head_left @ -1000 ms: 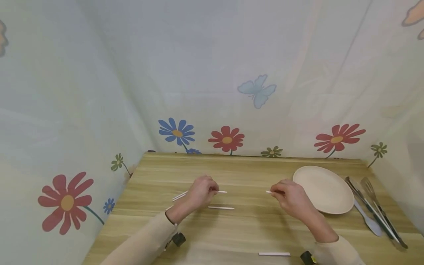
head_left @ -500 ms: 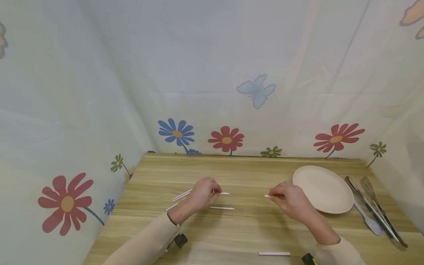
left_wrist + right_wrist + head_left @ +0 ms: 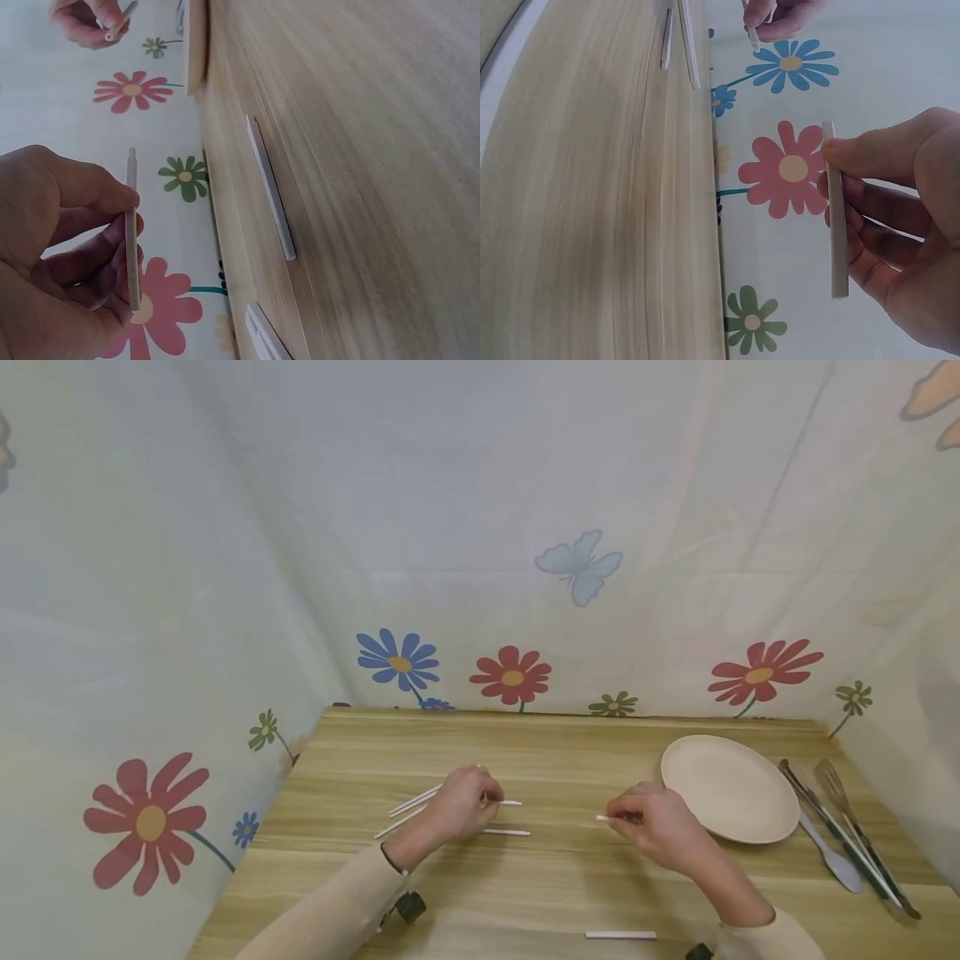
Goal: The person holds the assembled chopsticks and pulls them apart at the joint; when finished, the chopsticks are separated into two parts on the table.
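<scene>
My left hand (image 3: 459, 803) is above the left-middle of the wooden table and pinches a thin white stick (image 3: 132, 232) between thumb and fingers. This stick narrows to a small peg at one end. To the right, my right hand (image 3: 656, 822) grips a second white stick (image 3: 836, 217) the same way; its end facing the left hand appears to have a hole in the left wrist view. The two sticks are apart, with a gap between their ends. Beneath the left hand lies a loose white stick (image 3: 506, 832). Several more white sticks (image 3: 412, 800) lie left of it, partly hidden by the hand.
One white stick (image 3: 621, 935) lies near the table's front. A round beige plate (image 3: 731, 789) sits right of the right hand. Beyond it are a grey-white spoon (image 3: 836, 860), a slotted turner (image 3: 832, 781) and dark-handled utensils. Flower-patterned curtains (image 3: 570, 635) surround the wooden table (image 3: 525, 893).
Both hands have lowered slightly toward the front of the table, still holding their sticks. The tip in the right hand has shifted a little left, narrowing the gap between the sticks.
</scene>
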Demonstrator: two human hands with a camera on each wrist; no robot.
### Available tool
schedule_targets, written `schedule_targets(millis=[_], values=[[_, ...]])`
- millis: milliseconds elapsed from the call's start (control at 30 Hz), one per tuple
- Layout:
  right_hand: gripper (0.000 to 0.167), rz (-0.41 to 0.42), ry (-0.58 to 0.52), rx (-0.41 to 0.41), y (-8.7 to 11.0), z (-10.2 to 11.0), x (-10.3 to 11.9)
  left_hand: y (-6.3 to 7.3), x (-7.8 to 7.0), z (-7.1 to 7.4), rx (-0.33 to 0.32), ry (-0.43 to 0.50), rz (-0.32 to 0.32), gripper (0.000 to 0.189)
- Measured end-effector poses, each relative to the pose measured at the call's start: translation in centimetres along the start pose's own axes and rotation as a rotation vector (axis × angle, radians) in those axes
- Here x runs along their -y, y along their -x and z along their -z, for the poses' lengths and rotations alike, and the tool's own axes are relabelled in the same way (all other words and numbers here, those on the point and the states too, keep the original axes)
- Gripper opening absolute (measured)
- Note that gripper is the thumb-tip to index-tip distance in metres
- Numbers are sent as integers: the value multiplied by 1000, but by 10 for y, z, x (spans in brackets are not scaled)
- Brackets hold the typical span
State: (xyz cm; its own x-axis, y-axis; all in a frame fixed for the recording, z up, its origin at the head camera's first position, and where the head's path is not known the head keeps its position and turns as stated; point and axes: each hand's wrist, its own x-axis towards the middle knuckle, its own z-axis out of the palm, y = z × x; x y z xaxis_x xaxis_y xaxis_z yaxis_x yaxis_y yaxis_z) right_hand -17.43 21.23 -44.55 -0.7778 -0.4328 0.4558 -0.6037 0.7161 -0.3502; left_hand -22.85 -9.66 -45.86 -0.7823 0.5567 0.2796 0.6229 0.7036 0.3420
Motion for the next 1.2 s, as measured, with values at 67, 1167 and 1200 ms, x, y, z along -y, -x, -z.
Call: schedule_targets(millis=[67, 1167, 1200], values=[[13, -1, -8, 23, 1, 1, 1, 0, 0, -1, 10, 3, 4, 6], [16, 141, -132, 73, 19, -10, 14, 5, 2, -15, 86, -34, -35, 6], [16, 152, -132, 70, 20, -10, 14, 5, 2, -15, 82, -41, -40, 6]])
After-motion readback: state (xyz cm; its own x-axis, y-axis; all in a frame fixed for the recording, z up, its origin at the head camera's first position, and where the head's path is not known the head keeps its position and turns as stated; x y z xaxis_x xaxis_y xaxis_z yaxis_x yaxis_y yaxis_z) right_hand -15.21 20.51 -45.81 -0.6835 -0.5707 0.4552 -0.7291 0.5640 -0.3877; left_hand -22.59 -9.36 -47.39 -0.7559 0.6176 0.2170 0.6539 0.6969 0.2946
